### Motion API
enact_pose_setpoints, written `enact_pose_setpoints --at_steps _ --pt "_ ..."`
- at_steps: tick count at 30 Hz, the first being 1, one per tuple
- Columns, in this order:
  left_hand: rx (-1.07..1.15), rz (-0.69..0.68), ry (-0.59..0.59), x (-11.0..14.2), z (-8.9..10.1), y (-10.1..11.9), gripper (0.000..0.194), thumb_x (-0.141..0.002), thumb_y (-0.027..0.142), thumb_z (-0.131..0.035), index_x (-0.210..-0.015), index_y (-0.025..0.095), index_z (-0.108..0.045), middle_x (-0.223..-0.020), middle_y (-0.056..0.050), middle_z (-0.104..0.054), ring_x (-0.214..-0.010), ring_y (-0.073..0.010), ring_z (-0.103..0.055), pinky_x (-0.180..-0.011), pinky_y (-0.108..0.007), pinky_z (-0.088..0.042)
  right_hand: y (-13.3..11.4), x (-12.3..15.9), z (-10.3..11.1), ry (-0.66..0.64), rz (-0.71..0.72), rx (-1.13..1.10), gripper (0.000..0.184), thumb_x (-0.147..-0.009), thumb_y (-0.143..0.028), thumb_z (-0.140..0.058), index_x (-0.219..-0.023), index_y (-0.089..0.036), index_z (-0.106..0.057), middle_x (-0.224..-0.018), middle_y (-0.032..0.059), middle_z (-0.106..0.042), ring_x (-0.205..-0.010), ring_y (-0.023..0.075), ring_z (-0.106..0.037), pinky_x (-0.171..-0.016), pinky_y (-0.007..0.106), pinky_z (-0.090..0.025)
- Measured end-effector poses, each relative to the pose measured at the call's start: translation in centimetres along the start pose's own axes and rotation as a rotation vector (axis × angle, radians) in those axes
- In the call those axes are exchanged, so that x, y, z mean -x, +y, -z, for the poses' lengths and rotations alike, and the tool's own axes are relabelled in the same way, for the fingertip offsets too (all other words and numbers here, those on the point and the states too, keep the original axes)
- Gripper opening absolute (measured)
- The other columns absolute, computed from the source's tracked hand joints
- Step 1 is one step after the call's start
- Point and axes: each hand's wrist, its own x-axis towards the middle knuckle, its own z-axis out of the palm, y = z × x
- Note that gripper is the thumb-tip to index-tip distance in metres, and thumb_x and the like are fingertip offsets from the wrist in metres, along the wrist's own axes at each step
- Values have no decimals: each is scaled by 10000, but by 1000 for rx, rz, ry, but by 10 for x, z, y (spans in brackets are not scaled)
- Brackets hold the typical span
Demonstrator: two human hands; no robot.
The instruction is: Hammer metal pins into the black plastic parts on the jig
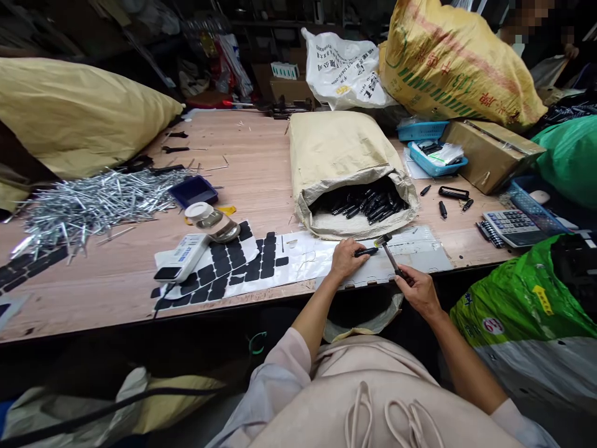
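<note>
My left hand [346, 259] rests at the table's front edge, closed round a slim black handle-like piece [365, 252] that points right. In my right hand [418, 290] is a small hammer [390, 255], gripped by its dark lower shaft. The hammer's head lies close to the right end of the black piece; whether they touch I cannot tell. Both are over a pale flat board [422, 249]. Just behind my hands, an open beige woven sack [342, 140] lies on its side with many similar black pieces [368, 205] in its mouth.
To the left are a heap of metal rods [102, 202], a dark blue tray [193, 190], a glass jar [217, 224], a white box-shaped device [186, 255] and black sticker sheets [219, 267]. At right are a calculator [514, 228], a cardboard box [489, 152] and a green bag [508, 298].
</note>
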Motion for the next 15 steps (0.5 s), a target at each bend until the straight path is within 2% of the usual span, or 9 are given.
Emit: enact_pose_setpoints --at_steps 5,9,15 --pt "5 -8 5 0 -2 -2 191 -818 327 -744 -997 259 -756 -939 -24 -653 -974 -216 -561 -872 -342 -431 -1 6 -2 18 67 68 345 -850 -379 -635 -1101 -181 -765 -935 97 -787 -705 226 -730 -659 327 -613" --pt "4 -8 9 0 -3 -3 188 -813 326 -752 -988 256 -759 -937 -19 -654 -963 -211 -558 -856 -340 -429 0 7 -5 13 89 125 324 -840 -374 -621 -1043 -178 -778 -889 97 -789 -650 220 -719 -643 323 -604" --pt "-13 -3 8 -1 -2 0 166 -808 317 -755 -963 259 -752 -927 -19 -655 -960 -213 -557 -846 -337 -422 -7 6 -5 -1 112 87 321 -863 -343 -624 -1093 -166 -759 -907 85 -787 -622 188 -704 -614 286 -592"
